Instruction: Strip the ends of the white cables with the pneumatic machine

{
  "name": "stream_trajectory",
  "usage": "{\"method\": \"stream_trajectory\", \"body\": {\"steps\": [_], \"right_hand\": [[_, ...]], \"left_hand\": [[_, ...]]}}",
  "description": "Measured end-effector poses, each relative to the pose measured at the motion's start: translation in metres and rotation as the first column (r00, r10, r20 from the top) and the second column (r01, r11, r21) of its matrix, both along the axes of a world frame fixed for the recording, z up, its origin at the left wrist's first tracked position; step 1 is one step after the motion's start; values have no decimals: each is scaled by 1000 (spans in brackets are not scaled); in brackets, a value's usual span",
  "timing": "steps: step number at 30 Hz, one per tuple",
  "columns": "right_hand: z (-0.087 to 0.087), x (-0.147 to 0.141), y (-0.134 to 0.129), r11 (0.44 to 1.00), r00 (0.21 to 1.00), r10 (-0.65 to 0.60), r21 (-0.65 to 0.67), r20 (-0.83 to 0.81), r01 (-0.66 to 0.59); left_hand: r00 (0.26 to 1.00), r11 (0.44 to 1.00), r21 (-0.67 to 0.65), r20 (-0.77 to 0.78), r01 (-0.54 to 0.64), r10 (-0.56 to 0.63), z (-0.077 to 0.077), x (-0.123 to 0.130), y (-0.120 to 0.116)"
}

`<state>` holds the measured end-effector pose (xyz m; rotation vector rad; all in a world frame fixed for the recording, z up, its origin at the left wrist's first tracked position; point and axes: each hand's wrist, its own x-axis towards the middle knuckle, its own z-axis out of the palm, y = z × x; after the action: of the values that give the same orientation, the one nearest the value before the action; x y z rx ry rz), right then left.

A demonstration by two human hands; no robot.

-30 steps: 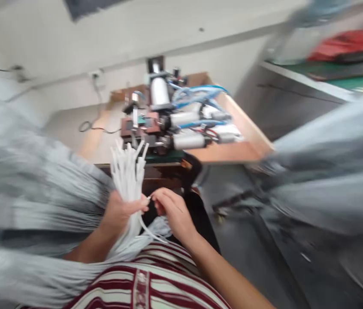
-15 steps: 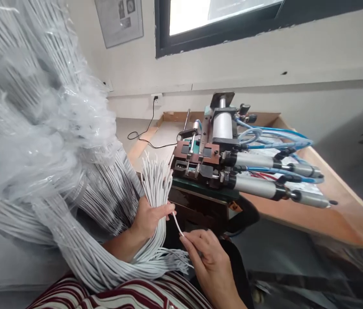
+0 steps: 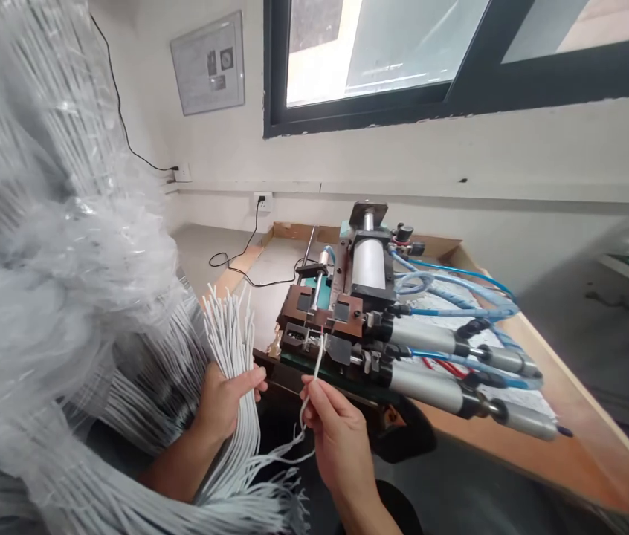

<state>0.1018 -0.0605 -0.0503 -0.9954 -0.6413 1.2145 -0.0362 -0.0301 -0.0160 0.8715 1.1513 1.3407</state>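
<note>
My left hand (image 3: 227,401) is wrapped round a bundle of white cables (image 3: 230,342), whose ends fan out upward above the thumb. Between thumb and fingertips my right hand (image 3: 340,431) pinches a single white cable (image 3: 319,364). That cable's upper end lies at the jaws of a pneumatic machine (image 3: 323,305) with brown and black blocks. Whether the jaws touch its tip I cannot tell. Below the right hand, the rest of the cable trails down toward other loose cable ends (image 3: 278,490).
Large plastic-wrapped cable bundles (image 3: 69,267) fill the left side. Silver air cylinders (image 3: 431,386) with blue hoses (image 3: 459,279) extend right from the machine. A wooden-edged table (image 3: 587,438) carries it. A black cord (image 3: 253,282) runs to a wall socket (image 3: 262,201).
My right hand has brought the single cable up and away from the bundle to the machine's jaws. The left hand still grips the bundle. The camera view has tilted upward.
</note>
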Motion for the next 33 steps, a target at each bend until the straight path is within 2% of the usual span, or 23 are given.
{"method": "stream_trajectory", "body": {"steps": [4, 7, 12, 18, 22, 25, 28, 30, 33], "right_hand": [[4, -4, 31, 995, 960, -45, -98, -275, 19], [4, -2, 40, 986, 926, -33, -164, -377, -32], [4, 1, 44, 977, 900, 21, -180, -435, -110], [4, 2, 48, 975, 911, 14, -195, -411, -103], [-5, 4, 37, 986, 966, 47, -140, -256, -86], [-13, 2, 16, 988, 991, 131, -76, -3, -131], [-17, -3, -8, 973, 930, 213, 25, 300, -231], [-23, -3, -22, 958, 870, 212, 80, 445, -275], [-48, 12, -38, 956, 766, 167, 87, 620, -279]], "left_hand": [[1000, 999, -45, -1, 7, -7, -3, 5, 5], [1000, 997, -71, -6, 0, 0, -4, 7, 11], [1000, 994, -106, -16, 9, -11, -3, 11, 15], [998, 995, -94, -47, 35, -39, -4, 14, 15], [997, 995, -87, -43, 54, -58, -4, 15, 14], [994, 993, -70, -40, 96, -99, -2, 17, 10], [990, 990, -35, -15, 138, -138, -1, 21, 4], [989, 989, -23, 6, 148, -148, -4, 22, 1], [993, 993, -43, 33, 112, -110, -10, 20, -2]]}}
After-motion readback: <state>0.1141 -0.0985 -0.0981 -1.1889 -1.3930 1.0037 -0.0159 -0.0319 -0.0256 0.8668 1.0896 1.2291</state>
